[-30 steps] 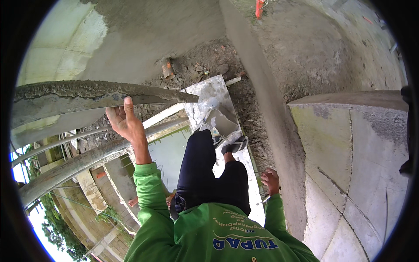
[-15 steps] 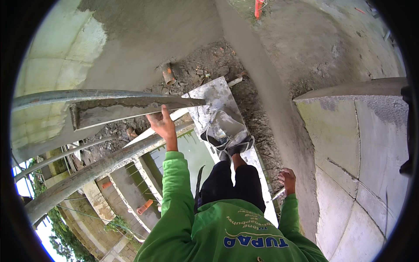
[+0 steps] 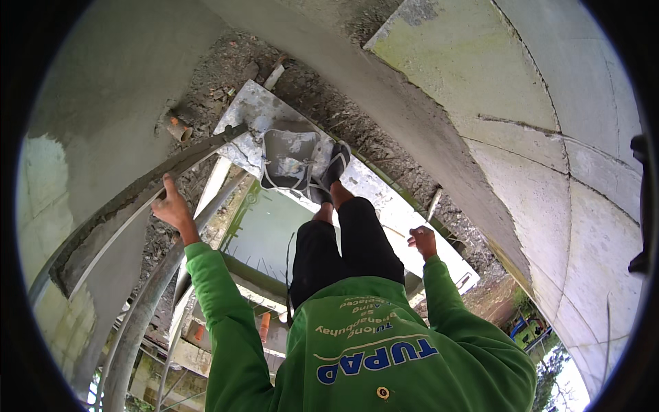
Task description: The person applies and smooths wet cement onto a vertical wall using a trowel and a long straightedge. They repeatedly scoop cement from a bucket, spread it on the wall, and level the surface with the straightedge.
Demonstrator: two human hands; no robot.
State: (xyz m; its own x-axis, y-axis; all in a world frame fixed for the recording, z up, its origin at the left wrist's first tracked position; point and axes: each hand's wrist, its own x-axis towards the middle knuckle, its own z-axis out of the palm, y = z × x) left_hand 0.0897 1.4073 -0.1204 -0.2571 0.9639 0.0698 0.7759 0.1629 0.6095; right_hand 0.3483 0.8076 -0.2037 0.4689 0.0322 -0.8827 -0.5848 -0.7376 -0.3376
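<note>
My left hand [image 3: 174,210] grips the edge of a long, narrow board [image 3: 147,182] smeared with wet mortar, which slants from the lower left up toward the plank. The fingers behind the board are hidden. My right hand [image 3: 423,242] is beside my right thigh, fingers curled, with nothing visible in it. A mortar-coated pail [image 3: 292,161] with wet grey mix inside sits on the plank by my feet. I stand in dark sandals [image 3: 336,163] on that pale, splattered plank [image 3: 384,202].
A metal pipe [image 3: 127,343] runs below my left arm. Murky green water or a pool floor [image 3: 274,223] shows under the plank. Rubble [image 3: 226,65] and an orange pipe stub [image 3: 178,128] lie ahead. A plastered wall [image 3: 117,75] rises left, a panelled concrete wall [image 3: 508,144] right.
My view has turned to the right, so the scene has swung round. The left hand stays on the board. More of the pail's inside shows now, and the right hand remains curled.
</note>
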